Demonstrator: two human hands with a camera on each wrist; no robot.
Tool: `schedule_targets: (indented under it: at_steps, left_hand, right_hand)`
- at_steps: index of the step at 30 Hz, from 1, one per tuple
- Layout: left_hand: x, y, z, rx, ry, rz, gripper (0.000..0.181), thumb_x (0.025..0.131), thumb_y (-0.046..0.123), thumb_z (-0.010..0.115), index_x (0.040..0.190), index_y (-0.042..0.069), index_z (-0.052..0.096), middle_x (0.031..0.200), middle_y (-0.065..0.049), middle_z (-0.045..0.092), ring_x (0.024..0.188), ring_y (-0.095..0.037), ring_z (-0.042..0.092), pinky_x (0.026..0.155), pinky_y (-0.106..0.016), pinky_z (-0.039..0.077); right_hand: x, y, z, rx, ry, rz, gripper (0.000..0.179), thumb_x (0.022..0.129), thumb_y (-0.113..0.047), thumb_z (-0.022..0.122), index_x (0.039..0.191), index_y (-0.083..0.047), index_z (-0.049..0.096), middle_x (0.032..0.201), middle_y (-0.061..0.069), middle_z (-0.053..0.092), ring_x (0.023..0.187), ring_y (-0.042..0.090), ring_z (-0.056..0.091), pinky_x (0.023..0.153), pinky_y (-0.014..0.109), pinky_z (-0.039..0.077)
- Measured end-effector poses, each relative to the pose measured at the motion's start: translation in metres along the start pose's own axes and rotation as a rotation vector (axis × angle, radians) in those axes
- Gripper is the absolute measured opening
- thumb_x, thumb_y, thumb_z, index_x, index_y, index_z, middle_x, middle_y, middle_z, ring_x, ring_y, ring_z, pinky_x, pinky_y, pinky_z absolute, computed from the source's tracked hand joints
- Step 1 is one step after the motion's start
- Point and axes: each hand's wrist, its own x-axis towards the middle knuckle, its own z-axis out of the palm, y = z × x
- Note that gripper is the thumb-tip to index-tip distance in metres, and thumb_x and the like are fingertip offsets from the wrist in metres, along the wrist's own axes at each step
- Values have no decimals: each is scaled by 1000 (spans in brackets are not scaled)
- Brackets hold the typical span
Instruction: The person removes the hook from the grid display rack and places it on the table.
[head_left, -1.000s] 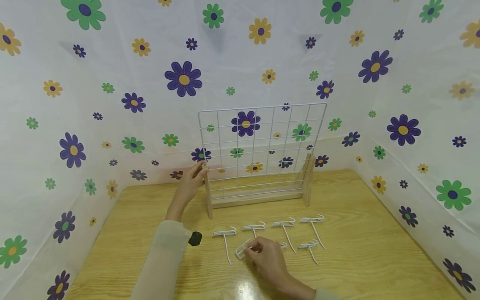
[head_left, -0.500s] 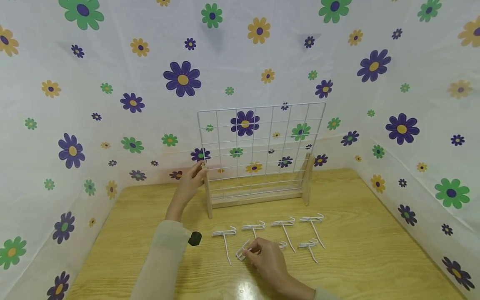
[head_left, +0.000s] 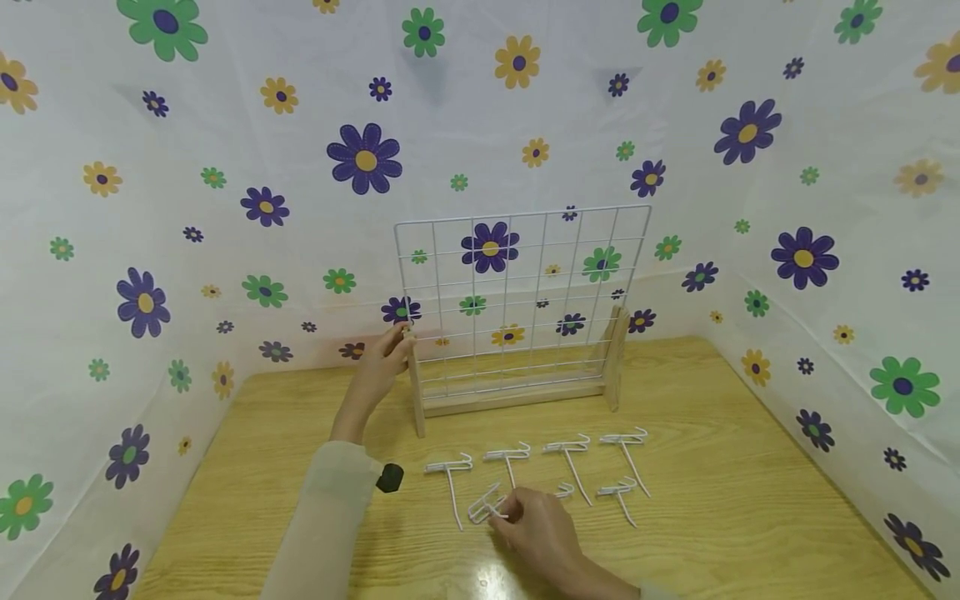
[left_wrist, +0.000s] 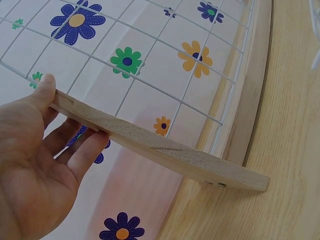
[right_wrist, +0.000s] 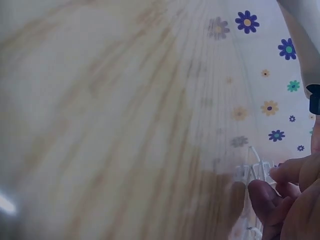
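In the head view a white wire grid panel stands upright in a wooden frame. My left hand grips the top of the frame's left wooden post. The left wrist view shows the thumb on one face of this post and the fingers behind it. Low in the middle, my right hand pinches a white wire hook between thumb and fingers, just over the table. Part of that hook shows at the fingertips in the right wrist view, where the table surface is blurred.
Several more white hooks lie on the wooden table: a back row with a left hook and a right hook, then a shorter hook nearer. Another hook is partly hidden by my right hand. Flowered cloth surrounds the table.
My right hand has shifted down slightly and turned the hook, so that its prong now shows pointing right, towards the fingers. The left hand stays on the post.
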Motion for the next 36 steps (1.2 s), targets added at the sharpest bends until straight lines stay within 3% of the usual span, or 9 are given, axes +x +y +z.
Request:
schedule_targets:
  at_steps: [8, 10, 20, 36]
  left_hand:
    - [1, 0, 1, -6, -8, -13, 62, 111, 36, 49, 163, 8, 30, 164, -22, 33, 144, -42, 41, 113, -48, 46]
    - [-2, 5, 0, -17, -17, -23, 61, 112, 33, 49, 163, 7, 29, 163, -23, 33, 145, -42, 40, 114, -48, 45]
    - [2, -2, 0, -17, -7, 3, 61, 111, 35, 50, 162, 8, 32, 161, -22, 37, 144, -41, 41, 113, -48, 46]
    - [2, -1, 0, -12, -5, -14, 61, 111, 35, 50, 163, 10, 32, 161, -21, 38, 144, -40, 42, 112, -46, 48]
  right_hand:
    - [-8, 1, -4, -81, -52, 7, 21, 85, -20, 81, 70, -18, 66, 65, -15, 59, 56, -3, 47, 48, 17, 46]
    - [-9, 0, -5, -79, -75, 17, 24, 86, -24, 80, 68, -19, 65, 64, -15, 58, 57, -2, 48, 48, 18, 46]
    - [-11, -1, -4, -37, -131, 65, 25, 84, -26, 76, 63, -19, 64, 63, -16, 58, 58, 1, 52, 49, 19, 49]
    - [-8, 1, -2, -96, -146, -30, 21, 86, -23, 82, 70, -16, 69, 68, -14, 62, 61, -3, 52, 49, 15, 48]
